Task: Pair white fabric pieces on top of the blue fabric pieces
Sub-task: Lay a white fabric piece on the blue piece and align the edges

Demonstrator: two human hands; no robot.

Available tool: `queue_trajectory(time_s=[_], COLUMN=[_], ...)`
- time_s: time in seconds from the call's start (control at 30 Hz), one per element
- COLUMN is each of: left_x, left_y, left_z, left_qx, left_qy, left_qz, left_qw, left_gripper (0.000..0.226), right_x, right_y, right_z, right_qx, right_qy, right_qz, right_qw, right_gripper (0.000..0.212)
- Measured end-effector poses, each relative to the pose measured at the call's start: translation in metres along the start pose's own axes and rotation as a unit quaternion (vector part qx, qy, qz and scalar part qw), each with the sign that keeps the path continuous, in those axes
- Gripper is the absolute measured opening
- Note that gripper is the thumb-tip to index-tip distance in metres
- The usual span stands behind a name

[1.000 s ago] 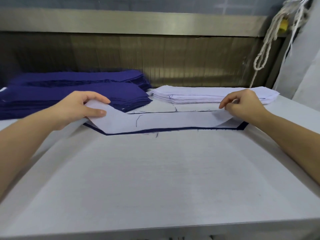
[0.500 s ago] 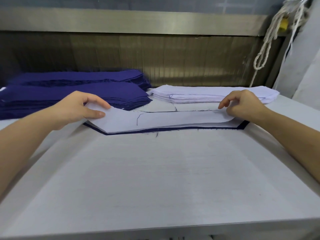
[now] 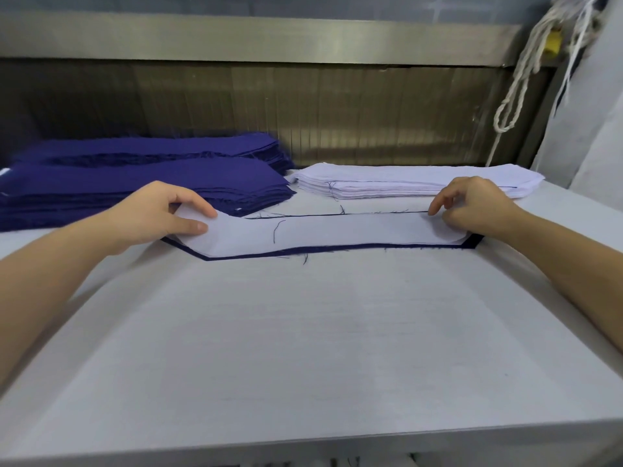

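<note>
Behind, blue stack (image 3: 141, 187), white stack (image 3: 404, 183); left grip (image 3: 158, 214), right grip (image 3: 472, 207) both tight on white piece (image 3: 337, 232).

The worktop (image 3: 303, 348) is covered in matt, finely woven white cloth. The white fabric piece (image 3: 337, 232) is thin, smooth, matt cloth. The blue fabric piece (image 3: 471, 242) has frayed, thready edges. The far metal rail (image 3: 269, 42) looks brushed and dully shiny. The far-right rope (image 3: 515, 96) is twisted white cord.

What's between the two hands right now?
Head view: the white fabric piece spans from left hand to right hand, lying on a blue piece edging out beneath.
</note>
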State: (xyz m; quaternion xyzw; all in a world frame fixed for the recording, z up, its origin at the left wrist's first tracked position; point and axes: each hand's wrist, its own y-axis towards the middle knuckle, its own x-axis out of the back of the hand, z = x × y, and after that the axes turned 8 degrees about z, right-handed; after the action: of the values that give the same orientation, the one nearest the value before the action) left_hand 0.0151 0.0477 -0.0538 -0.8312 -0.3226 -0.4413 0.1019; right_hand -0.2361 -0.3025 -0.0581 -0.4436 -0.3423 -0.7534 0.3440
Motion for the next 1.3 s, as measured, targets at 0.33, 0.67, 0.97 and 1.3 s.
queue_trajectory(time_s=[0.33,0.67,0.97,1.3], left_x=[-0.001,0.003,0.003,-0.004], left_y=[-0.002,0.001,0.005,0.006], left_z=[-0.002,0.006,0.01,0.011], left_qx=[-0.005,-0.034,-0.032,-0.053], left_qy=[0.06,0.125,0.206,0.195], left_qz=[0.008,-0.012,-0.018,-0.03], left_qw=[0.998,0.992,0.978,0.979], left_gripper=[0.019,0.022,0.023,0.014], right_x=[-0.002,-0.003,-0.009,-0.019], right_y=[0.005,0.005,0.007,0.002], right_z=[-0.006,-0.012,-0.007,0.016], right_qx=[-0.025,-0.035,-0.053,0.011], right_qy=[-0.004,-0.042,-0.165,-0.168], right_qz=[0.008,-0.012,-0.058,-0.024], right_qw=[1.0,0.998,0.983,0.985], right_gripper=[0.028,0.016,0.018,0.021])
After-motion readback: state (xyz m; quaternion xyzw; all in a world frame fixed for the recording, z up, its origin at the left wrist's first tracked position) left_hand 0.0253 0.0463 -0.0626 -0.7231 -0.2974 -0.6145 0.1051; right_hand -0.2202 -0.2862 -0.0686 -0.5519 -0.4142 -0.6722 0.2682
